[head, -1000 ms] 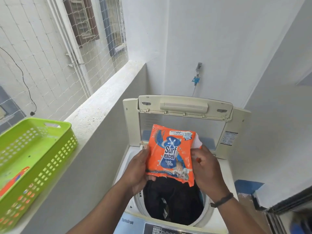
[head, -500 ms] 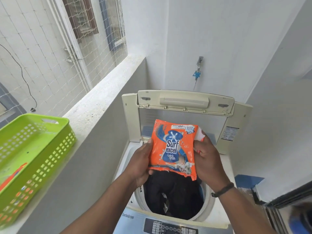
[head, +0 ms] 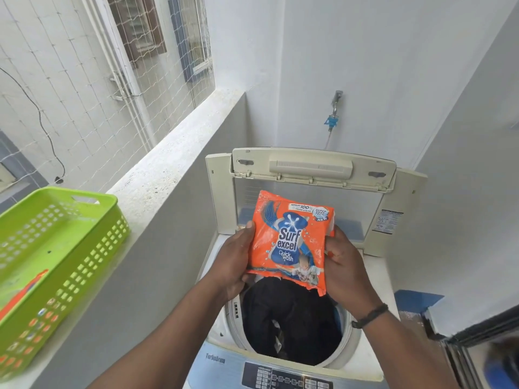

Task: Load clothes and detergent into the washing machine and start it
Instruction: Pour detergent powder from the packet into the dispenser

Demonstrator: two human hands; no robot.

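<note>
- Small balcony nook with white walls, a netted window on the left and a tap (head: pixel 335 108) on the far wall.
- Top-loading washing machine (head: pixel 373 279) below, lid (head: pixel 311 167) standing open at the far side.
- Dark clothes (head: pixel 292 321) already lying inside the drum.
- Orange Surf Excel detergent packet (head: pixel 290 240) held up over the drum, nearly upright, torn edge at the bottom.
- Left hand (head: pixel 234 262) gripping the packet's left side, thumb on the front.
- Right hand (head: pixel 346 272) gripping the packet's right side, fingers curled round it.
- Compared with a second ago: hardly any change, just a slightly tighter hold on the same packet, same spot above the drum.
- Meaning for the job: clothes look loaded, soap probably not poured yet; likely next, tipping the packet into the drum, then shutting the lid and pressing buttons on the near control panel (head: pixel 289 379).
- Green plastic basket (head: pixel 60 248) sitting on the ledge at the left, something orange lying inside.
</note>
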